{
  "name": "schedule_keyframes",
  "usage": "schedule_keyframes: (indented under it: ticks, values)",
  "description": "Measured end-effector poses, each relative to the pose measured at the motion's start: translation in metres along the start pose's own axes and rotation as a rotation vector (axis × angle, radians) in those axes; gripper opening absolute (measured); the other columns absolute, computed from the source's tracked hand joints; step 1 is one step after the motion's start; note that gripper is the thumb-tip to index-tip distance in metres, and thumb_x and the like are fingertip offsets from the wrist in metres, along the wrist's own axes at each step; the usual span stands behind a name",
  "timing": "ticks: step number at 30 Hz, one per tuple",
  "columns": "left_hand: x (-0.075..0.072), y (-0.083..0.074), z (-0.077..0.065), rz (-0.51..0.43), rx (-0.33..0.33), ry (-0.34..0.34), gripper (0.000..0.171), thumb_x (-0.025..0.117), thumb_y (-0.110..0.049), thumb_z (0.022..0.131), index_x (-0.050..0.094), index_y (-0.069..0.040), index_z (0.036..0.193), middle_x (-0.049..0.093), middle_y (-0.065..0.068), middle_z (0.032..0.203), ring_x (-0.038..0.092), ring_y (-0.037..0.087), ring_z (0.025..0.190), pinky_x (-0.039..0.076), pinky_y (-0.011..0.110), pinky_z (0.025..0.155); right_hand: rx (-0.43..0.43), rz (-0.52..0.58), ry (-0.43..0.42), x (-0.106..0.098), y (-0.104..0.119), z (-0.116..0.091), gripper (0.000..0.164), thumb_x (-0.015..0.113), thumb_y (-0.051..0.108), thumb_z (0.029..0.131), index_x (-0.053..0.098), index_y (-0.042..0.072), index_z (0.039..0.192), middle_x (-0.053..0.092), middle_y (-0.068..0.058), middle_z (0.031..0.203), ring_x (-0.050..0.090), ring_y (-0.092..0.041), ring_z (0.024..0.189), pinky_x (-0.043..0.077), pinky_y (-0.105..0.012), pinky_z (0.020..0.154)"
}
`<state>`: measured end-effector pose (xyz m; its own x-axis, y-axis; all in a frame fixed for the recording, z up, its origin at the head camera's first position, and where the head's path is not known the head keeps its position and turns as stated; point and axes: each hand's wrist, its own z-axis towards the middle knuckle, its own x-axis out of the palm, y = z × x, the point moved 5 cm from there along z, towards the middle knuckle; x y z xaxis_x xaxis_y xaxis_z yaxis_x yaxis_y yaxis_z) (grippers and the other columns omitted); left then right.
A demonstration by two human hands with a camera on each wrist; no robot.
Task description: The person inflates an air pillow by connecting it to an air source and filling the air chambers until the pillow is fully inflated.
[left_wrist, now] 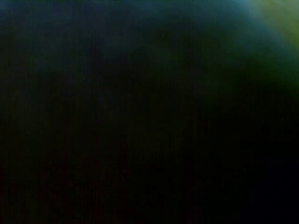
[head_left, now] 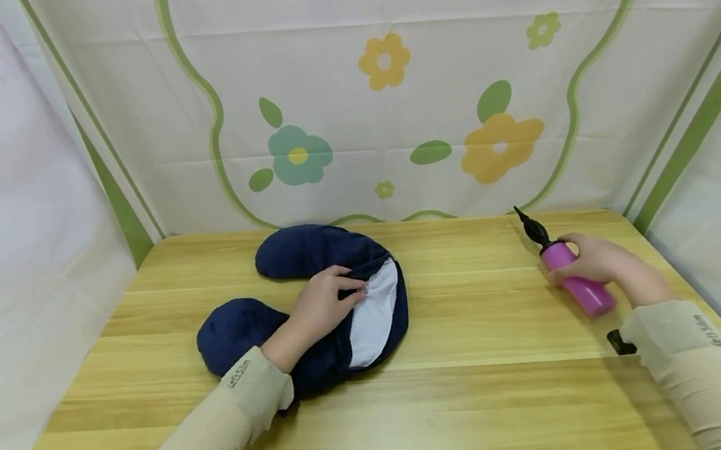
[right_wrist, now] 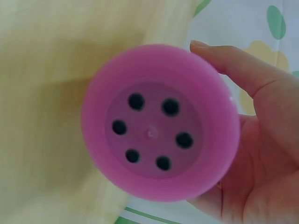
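Note:
A navy U-shaped neck pillow (head_left: 307, 247) lies on the table with its cover unzipped along the curved right side, baring a white inner bladder (head_left: 378, 324). Across the pillow reaches my left hand (head_left: 320, 306), its thumb and fingertips pinching a small clear valve (head_left: 364, 289) on the bladder. My right hand (head_left: 601, 259) grips a pink hand pump (head_left: 581, 288) by the barrel, at the right. The pump's tapered black nozzle (head_left: 534, 230) points away and up. In the right wrist view, the round pump end (right_wrist: 152, 135) shows several dark holes. The left wrist view is almost black.
The wood-grain table (head_left: 476, 419) carries these things. At its far edge rises a white fabric backdrop (head_left: 319, 50) with printed flowers, and white sheets stand at both sides. A small black object (head_left: 620, 343) is by the right sleeve.

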<state>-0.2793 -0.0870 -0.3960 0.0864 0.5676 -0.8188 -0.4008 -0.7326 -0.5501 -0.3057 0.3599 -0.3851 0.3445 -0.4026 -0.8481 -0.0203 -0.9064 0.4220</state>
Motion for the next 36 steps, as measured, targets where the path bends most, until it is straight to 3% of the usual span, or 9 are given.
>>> schedule_keyframes:
  ticks: [7,19,28,36]
  values:
    - [0.0,0.0,0.0,0.002,0.004,-0.003,0.025,0.074,-0.022,0.098,0.078,-0.013,0.121,0.061,0.014,0.139,0.057,0.031,0.129,0.048,0.047,0.103,-0.06,-0.034,-0.02,-0.011,0.01,-0.003,0.09,0.073,0.03,0.094,0.021,-0.016,0.151,0.054,-0.043,0.116,0.067,-0.035,0.085,0.057,-0.041,0.065]
    - [0.0,0.001,0.0,0.003,-0.005,-0.002,0.026,0.074,-0.023,0.098,0.078,-0.013,0.121,0.061,0.014,0.139,0.057,0.031,0.129,0.048,0.047,0.104,-0.153,-0.073,-0.024,-0.019,0.051,-0.016,0.093,0.076,0.04,0.092,0.026,-0.01,0.154,0.059,-0.036,0.116,0.066,-0.026,0.08,0.056,-0.038,0.062]
    - [0.0,0.001,0.0,0.002,-0.012,-0.001,0.026,0.074,-0.023,0.097,0.078,-0.013,0.121,0.061,0.013,0.139,0.057,0.031,0.129,0.048,0.047,0.104,-0.231,-0.145,-0.027,-0.014,0.092,-0.026,0.09,0.077,0.039,0.091,0.031,-0.003,0.156,0.062,-0.03,0.115,0.064,-0.024,0.078,0.053,-0.036,0.059]
    - [0.001,0.001,0.0,0.003,-0.012,0.002,0.027,0.074,-0.023,0.097,0.078,-0.013,0.121,0.061,0.014,0.139,0.057,0.031,0.129,0.048,0.047,0.104,-0.358,-0.308,-0.046,0.003,0.125,-0.035,0.08,0.081,0.037,0.088,0.044,0.011,0.154,0.066,-0.022,0.119,0.062,-0.023,0.081,0.049,-0.036,0.059]
